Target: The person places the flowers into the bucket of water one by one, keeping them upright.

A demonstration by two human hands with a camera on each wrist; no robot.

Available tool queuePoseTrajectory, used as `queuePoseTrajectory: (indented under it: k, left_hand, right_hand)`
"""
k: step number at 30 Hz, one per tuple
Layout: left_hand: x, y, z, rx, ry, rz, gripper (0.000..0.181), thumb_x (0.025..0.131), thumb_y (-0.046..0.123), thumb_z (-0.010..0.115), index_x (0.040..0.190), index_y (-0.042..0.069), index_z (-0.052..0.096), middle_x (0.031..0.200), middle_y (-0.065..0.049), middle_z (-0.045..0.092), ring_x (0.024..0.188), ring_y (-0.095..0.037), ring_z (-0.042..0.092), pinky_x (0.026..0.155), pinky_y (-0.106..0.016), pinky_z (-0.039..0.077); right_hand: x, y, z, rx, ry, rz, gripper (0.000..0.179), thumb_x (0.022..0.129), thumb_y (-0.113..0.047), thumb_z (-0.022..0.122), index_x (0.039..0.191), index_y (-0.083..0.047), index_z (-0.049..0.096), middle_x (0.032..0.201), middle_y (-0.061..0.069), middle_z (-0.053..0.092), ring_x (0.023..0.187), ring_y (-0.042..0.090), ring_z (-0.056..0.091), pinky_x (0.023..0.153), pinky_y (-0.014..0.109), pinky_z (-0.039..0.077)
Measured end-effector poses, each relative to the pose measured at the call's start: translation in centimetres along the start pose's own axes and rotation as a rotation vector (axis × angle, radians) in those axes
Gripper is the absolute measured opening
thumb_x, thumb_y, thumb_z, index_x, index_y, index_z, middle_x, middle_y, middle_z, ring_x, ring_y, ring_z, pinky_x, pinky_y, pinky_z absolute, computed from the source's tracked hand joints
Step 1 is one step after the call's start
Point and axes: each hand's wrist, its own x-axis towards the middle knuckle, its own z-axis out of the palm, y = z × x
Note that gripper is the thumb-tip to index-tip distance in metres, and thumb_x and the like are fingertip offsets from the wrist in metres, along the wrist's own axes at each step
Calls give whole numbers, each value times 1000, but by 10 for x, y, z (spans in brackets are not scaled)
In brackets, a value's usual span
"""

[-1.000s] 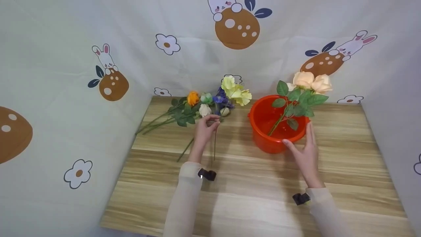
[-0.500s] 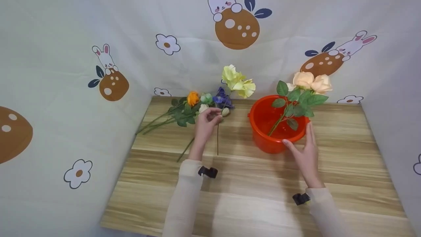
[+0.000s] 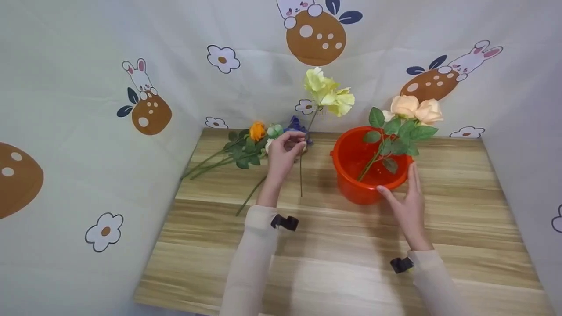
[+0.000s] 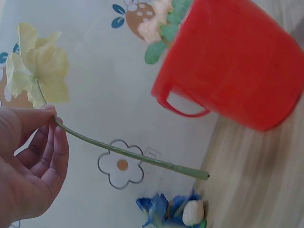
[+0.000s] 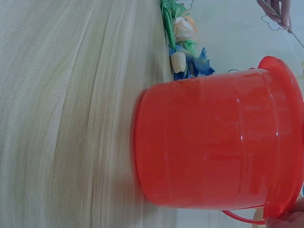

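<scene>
One yellow flower [image 3: 327, 90], pinched in the fingers of the left hand [image 3: 282, 159], hangs left of the red bucket [image 3: 362, 193] over the desk's [image 3: 342, 259] far half, stem end downward, seemingly below rim height; the right hand [image 3: 410, 213], fingers straightened, touches the bucket.

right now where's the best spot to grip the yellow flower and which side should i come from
Probably the stem, pinched high from the left, below the petals, where the left hand holds it: the stem is thin and bare, while the petals spread wide.
</scene>
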Motion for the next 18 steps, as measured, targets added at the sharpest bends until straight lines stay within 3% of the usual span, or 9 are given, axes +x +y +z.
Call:
queuePoseTrajectory:
  k: [9, 18]
  left_hand:
    - [10, 30, 25, -64, -9, 75, 22, 89, 7, 73, 109, -3, 70, 101, -18, 71, 82, -6, 65, 73, -20, 55]
    - [19, 45, 52, -82, -9, 114, 23, 89, 8, 73, 109, -2, 71, 103, -18, 72, 85, -13, 69, 80, -25, 60]
  right_hand:
    - [1, 1, 1, -7, 24, -35, 103, 83, -38, 80, 160, -17, 16, 169, 6, 13, 156, 28, 15, 126, 50, 17]
    - [1, 2, 0, -10, 3, -17, 104, 83, -40, 80, 161, -20, 14, 169, 2, 10, 156, 27, 13, 126, 51, 16]
